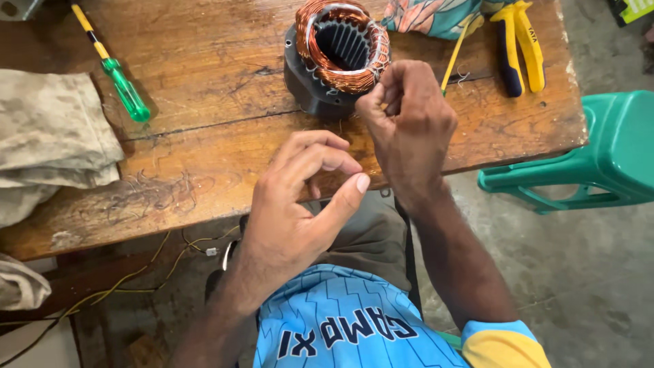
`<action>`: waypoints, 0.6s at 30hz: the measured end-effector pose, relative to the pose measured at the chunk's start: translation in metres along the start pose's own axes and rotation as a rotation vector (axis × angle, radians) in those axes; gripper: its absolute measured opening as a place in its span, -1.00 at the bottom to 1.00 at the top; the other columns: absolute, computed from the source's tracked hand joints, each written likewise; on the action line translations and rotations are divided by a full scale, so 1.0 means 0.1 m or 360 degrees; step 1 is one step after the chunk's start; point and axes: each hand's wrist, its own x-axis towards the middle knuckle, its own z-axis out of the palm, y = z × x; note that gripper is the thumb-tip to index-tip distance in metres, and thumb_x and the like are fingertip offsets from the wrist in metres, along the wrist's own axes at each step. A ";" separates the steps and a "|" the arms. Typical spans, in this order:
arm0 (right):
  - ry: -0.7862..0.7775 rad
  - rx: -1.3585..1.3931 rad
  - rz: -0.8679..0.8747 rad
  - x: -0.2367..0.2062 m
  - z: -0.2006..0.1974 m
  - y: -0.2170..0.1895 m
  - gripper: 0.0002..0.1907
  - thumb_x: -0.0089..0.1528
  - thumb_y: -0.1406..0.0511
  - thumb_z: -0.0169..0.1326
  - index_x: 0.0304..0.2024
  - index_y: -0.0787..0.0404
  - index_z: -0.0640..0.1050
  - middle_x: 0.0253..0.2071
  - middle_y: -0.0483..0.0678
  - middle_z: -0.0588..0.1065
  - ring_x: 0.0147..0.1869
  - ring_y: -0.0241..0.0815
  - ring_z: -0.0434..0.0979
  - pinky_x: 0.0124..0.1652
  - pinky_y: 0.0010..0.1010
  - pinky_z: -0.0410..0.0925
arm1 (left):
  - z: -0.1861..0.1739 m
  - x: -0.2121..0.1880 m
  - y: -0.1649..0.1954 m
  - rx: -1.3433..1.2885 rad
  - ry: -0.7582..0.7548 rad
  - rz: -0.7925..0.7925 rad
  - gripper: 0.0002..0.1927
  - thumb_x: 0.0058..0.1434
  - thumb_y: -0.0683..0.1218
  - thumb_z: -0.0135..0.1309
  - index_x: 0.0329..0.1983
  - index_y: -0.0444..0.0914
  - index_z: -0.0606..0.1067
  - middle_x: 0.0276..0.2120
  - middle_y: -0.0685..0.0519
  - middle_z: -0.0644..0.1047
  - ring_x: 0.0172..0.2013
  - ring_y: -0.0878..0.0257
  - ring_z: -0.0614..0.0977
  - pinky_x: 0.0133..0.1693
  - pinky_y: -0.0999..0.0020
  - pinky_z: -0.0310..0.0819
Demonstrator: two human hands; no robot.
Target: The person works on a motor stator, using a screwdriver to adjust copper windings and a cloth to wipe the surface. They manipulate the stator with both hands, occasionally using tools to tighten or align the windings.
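A dark motor stator (320,75) wound with copper wire coils (344,48) stands on the worn wooden table (225,136). My right hand (409,123) is closed just in front of the stator's near edge, fingertips pinched together on something thin, probably a fine thread or wire at the coil. My left hand (300,204) hovers lower, over the table's front edge, fingers curled with thumb and forefinger close together; whether it holds a thread cannot be made out.
A green-handled screwdriver (119,78) lies at the left, by a folded camouflage cloth (48,136). Yellow-and-blue pliers (518,44) and patterned fabric (429,17) sit at the back right. A green plastic stool (593,157) stands right of the table. Loose wires (136,276) hang below.
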 end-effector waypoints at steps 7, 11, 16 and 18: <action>-0.0310 0.0003 0.0259 -0.14 -0.21 0.05 -0.85 0.30 0.40 0.19 -0.19 0.30 0.46 -0.35 -0.03 0.48 -0.36 -0.23 0.52 -0.31 -0.34 0.41 | 0.03 0.02 -0.03 0.0139 -0.0016 -0.0025 -0.83 0.23 -0.07 0.25 -0.16 -0.22 0.60 -0.02 0.05 0.56 -0.30 0.35 0.57 -0.38 0.45 0.42; -0.0425 0.0063 0.0319 -0.20 -0.33 0.02 -0.85 0.25 0.37 0.22 -0.21 0.30 0.51 -0.37 -0.03 0.53 -0.33 -0.25 0.58 -0.28 -0.38 0.44 | 0.10 0.16 -0.10 0.0181 0.0053 0.0269 -0.84 0.36 -0.11 0.20 -0.05 -0.24 0.57 -0.10 0.03 0.57 -0.19 0.25 0.61 -0.13 0.35 0.54; -0.0233 0.0462 0.0485 -0.10 -0.28 -0.04 -0.79 0.32 0.33 0.23 -0.05 0.28 0.54 -0.31 -0.08 0.57 -0.28 -0.35 0.60 -0.25 -0.47 0.47 | 0.19 0.25 -0.12 0.0248 0.0103 0.0159 -0.79 0.31 -0.12 0.17 -0.01 -0.25 0.55 -0.28 0.03 0.57 -0.29 0.22 0.64 -0.23 0.33 0.54; -0.0192 0.0406 0.0273 -0.05 -0.23 -0.04 -0.84 0.36 0.34 0.26 -0.09 0.30 0.58 -0.23 -0.08 0.59 -0.24 -0.37 0.60 -0.21 -0.48 0.48 | 0.20 0.22 -0.10 0.0252 0.0103 0.0168 -0.79 0.32 -0.12 0.18 -0.02 -0.25 0.55 -0.29 0.03 0.57 -0.29 0.22 0.64 -0.23 0.33 0.54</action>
